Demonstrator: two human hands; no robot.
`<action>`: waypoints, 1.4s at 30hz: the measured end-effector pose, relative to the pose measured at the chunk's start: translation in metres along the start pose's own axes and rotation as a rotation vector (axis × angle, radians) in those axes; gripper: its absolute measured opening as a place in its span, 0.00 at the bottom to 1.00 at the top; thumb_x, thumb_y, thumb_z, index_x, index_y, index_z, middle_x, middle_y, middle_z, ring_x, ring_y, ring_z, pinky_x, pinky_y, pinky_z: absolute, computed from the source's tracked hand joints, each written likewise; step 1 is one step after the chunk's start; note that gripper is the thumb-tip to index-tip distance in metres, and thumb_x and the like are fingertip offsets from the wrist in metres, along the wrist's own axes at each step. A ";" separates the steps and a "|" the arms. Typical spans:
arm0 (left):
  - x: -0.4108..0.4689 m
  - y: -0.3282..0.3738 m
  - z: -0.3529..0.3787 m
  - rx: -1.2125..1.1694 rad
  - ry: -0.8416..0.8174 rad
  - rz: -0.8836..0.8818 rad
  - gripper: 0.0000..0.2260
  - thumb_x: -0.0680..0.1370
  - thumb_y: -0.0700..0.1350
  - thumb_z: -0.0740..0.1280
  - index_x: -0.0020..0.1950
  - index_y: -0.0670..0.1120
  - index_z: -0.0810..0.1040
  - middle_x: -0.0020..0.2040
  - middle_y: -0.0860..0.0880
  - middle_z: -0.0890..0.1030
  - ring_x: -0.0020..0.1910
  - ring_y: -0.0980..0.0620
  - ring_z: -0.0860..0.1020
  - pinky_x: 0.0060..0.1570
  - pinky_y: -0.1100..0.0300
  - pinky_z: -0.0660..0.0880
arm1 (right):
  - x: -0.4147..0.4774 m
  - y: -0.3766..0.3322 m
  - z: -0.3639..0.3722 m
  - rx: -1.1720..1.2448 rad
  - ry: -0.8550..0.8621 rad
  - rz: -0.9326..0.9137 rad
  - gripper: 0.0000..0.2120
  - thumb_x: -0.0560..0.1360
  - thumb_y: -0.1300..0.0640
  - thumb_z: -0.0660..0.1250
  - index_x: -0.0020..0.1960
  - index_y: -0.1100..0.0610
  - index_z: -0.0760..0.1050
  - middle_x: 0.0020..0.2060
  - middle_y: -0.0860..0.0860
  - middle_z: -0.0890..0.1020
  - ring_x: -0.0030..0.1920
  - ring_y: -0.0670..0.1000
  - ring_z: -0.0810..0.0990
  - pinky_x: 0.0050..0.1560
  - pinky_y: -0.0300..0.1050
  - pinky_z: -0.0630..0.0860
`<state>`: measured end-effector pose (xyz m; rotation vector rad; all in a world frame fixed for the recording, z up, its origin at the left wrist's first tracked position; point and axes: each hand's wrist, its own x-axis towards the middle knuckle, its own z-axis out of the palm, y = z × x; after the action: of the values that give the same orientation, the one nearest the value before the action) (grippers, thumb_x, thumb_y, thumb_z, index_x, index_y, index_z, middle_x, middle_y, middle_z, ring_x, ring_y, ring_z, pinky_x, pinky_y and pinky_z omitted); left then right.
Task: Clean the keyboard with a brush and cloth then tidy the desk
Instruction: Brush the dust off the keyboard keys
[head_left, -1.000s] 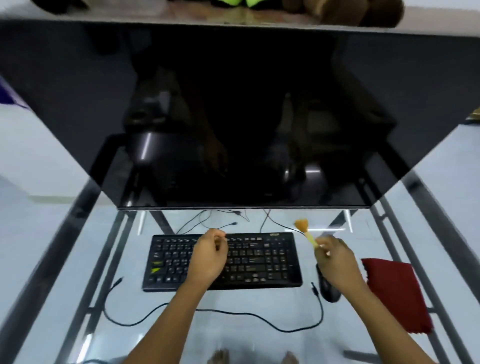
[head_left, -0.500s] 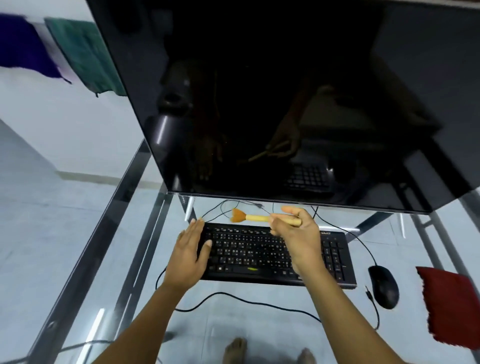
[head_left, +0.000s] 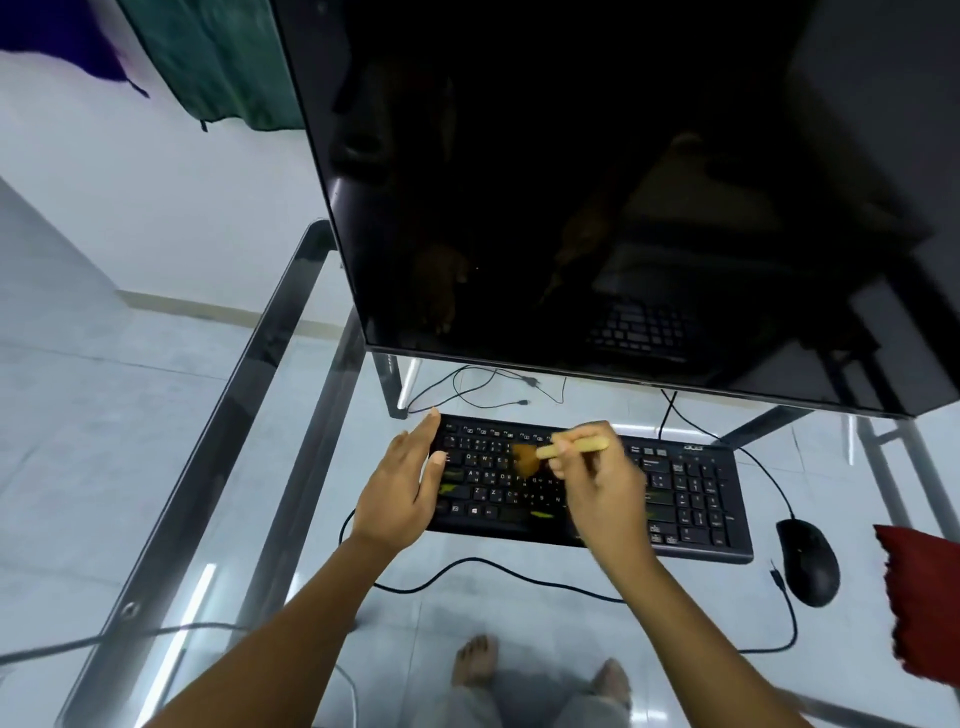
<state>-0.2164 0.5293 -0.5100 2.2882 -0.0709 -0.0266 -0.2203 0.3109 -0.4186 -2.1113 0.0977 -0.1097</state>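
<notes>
A black keyboard (head_left: 691, 488) lies flat near the middle of a glass tabletop (head_left: 208, 441), just below the lower edge of a large dark monitor (head_left: 623, 208) that stands at its 12 o'clock. The right hand (head_left: 608, 488) hovers over the keyboard's centre, its grip pinched around the pale wooden handle of a small brush (head_left: 550, 451). The brush's orange-brown bristles (blurred in the picture) point toward 9 o'clock and touch the letter keys on the left half of the board.

The left hand (head_left: 402, 488) rests on the keyboard's 9 o'clock end. Its grip is spread flat, with the fingers straight and together, pointing toward 12 o'clock along the board's edge. The thumb lies on the outer keys.

A black mouse (head_left: 808, 566) sits on the glass just off the keyboard's 3 o'clock end, apart from it. A red cloth (head_left: 924, 597) lies farther out in the same direction, cut off by the edge of the frame.

A black cable (head_left: 493, 569) loops across the glass at the keyboard's 6 o'clock. Thinner leads curl beneath the monitor at 12 o'clock.

The person's bare feet (head_left: 475, 660) show through the glass on the pale tiled floor. A green fabric (head_left: 218, 62) and a purple one (head_left: 62, 36) hang against the white wall at 10 o'clock.
</notes>
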 end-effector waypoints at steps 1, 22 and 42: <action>0.000 -0.001 0.001 0.002 -0.001 -0.006 0.25 0.81 0.60 0.46 0.78 0.57 0.55 0.73 0.54 0.68 0.73 0.51 0.65 0.67 0.49 0.69 | 0.001 -0.001 -0.001 0.058 -0.015 0.030 0.05 0.77 0.59 0.67 0.45 0.52 0.74 0.37 0.49 0.84 0.38 0.47 0.84 0.40 0.40 0.81; -0.003 0.000 0.000 0.050 -0.006 -0.036 0.23 0.82 0.58 0.46 0.78 0.58 0.54 0.66 0.49 0.73 0.68 0.47 0.70 0.61 0.45 0.74 | 0.021 -0.006 0.006 -0.170 -0.148 -0.010 0.04 0.78 0.59 0.65 0.44 0.54 0.74 0.36 0.47 0.83 0.35 0.49 0.82 0.35 0.44 0.80; -0.001 0.000 0.000 0.059 0.023 -0.010 0.24 0.81 0.55 0.45 0.78 0.57 0.55 0.62 0.49 0.74 0.61 0.51 0.72 0.56 0.49 0.77 | -0.016 -0.005 0.028 -0.028 -0.276 0.070 0.06 0.77 0.59 0.67 0.42 0.51 0.74 0.35 0.49 0.85 0.35 0.49 0.84 0.39 0.54 0.81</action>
<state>-0.2176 0.5295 -0.5098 2.3475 -0.0489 -0.0033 -0.2325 0.3393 -0.4298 -2.1278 0.0083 0.2261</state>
